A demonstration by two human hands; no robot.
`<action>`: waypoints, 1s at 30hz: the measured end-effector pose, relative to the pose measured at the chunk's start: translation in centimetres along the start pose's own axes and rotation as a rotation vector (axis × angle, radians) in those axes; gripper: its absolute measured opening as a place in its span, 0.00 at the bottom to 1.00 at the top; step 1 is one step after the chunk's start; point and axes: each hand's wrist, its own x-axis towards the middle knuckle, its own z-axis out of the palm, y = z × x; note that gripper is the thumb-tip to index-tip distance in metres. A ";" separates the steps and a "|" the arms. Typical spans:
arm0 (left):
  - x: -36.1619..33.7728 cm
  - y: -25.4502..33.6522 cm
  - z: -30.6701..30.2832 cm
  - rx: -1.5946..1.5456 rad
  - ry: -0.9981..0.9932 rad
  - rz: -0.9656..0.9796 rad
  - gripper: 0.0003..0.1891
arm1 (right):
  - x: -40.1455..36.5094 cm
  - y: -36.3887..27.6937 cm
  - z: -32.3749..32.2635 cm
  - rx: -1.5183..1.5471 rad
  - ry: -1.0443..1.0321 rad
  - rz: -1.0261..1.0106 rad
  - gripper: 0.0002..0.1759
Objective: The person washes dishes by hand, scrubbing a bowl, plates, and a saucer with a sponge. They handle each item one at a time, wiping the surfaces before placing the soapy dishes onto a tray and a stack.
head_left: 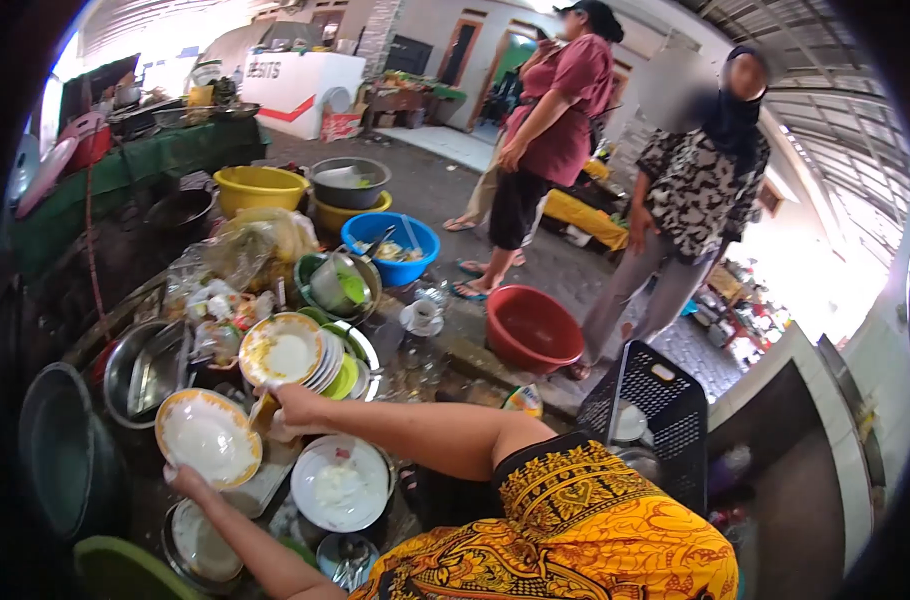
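My left hand point(185, 481) grips the lower left rim of a white plate point(210, 437) with a yellow-orange patterned border, held tilted. My right hand point(295, 409) is closed on a yellowish-brown sponge point(263, 413) at the plate's right edge, with some white foam about the fingers. Just beyond it leans a stack of similar patterned plates point(282, 347), beside lime-green plates point(345, 378). Below my right forearm sits a white bowl point(341, 483) with whitish suds or liquid in it. Nearer me are a small container of spoons point(348, 562) and a metal basin point(203, 540) with a dish in it.
Large dark tub point(63, 450) at left, metal basin point(140, 372) beside it. Further out stand a yellow basin point(260, 188), a blue basin point(403, 262) with scraps and a red basin point(537, 328). A black perforated crate point(660, 400) is at right. Two people point(565, 120) stand ahead.
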 end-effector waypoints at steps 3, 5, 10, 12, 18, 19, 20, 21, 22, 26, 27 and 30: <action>0.8 0.7 -0.3 -0.096 -0.048 -0.127 0.17 | 1.8 -0.5 0.1 0.135 -0.069 -0.001 0.32; -0.5 1.7 -0.7 -0.521 -0.305 -0.054 0.21 | 4.5 1.4 1.7 0.145 -0.056 -0.030 0.31; -4.6 7.5 -1.9 -0.520 -0.259 -0.024 0.18 | 4.8 -2.5 0.6 0.438 -0.020 -0.007 0.30; -7.5 12.0 -2.0 -0.370 -0.170 -0.120 0.16 | 5.1 -3.7 1.3 0.803 -0.019 0.163 0.25; -13.2 15.2 -4.1 -0.461 -0.204 -0.052 0.15 | 5.2 -5.6 4.4 0.553 0.097 0.013 0.22; -13.8 15.6 -4.4 -0.447 -0.171 -0.101 0.15 | 5.6 -5.5 5.1 0.131 0.224 -0.072 0.22; -14.4 16.0 -4.7 -0.435 -0.141 -0.148 0.14 | 5.9 -5.1 6.3 0.099 0.212 -0.053 0.21; -15.2 16.2 -5.2 -0.535 -0.183 -0.126 0.14 | 5.9 -5.0 7.8 0.018 0.241 -0.039 0.21; -15.9 16.1 -5.8 -0.533 -0.171 -0.122 0.14 | 4.9 -5.7 8.9 -0.064 0.271 -0.022 0.21; -14.3 13.7 -7.3 -0.661 -0.169 -0.046 0.16 | 1.1 -7.2 13.7 -0.268 0.013 -0.232 0.30; -13.7 13.0 -7.9 -0.714 -0.118 -0.159 0.16 | -0.4 -8.8 13.0 -0.305 -0.055 -0.246 0.29; -13.5 13.9 -9.9 -0.692 -0.081 -0.225 0.14 | -2.6 -9.7 11.8 -0.344 -0.058 -0.403 0.23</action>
